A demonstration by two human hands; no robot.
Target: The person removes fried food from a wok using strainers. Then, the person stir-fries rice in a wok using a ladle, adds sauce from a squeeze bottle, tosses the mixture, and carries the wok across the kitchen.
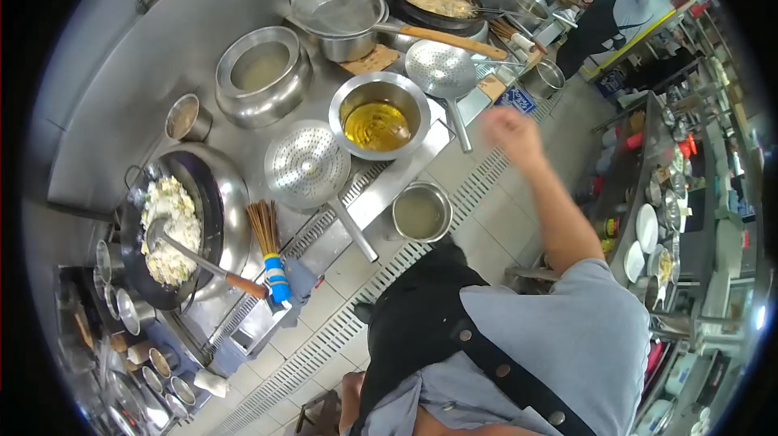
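Observation:
My right hand [510,134] is raised over the floor, slightly blurred, with its fingers curled into a fist and no object showing in it. Close by on its left lies a perforated skimmer [440,70]. A metal pot of yellow oil [378,125] stands farther left on the counter edge. Part of my left hand or arm [352,395] shows low beside the apron; its fingers cannot be made out. At the left, a wok [212,217] holds white and yellowish food [174,233], with a ladle [194,256] resting in it, untouched.
A bamboo brush [264,229], another skimmer [308,164] and a wide pot [263,71] stand nearby. A second wok [438,0] has bubbling contents. A pot [421,211] sits below the counter edge. Another person [604,23] is at the upper right. Shelves with plates [646,229] line the right.

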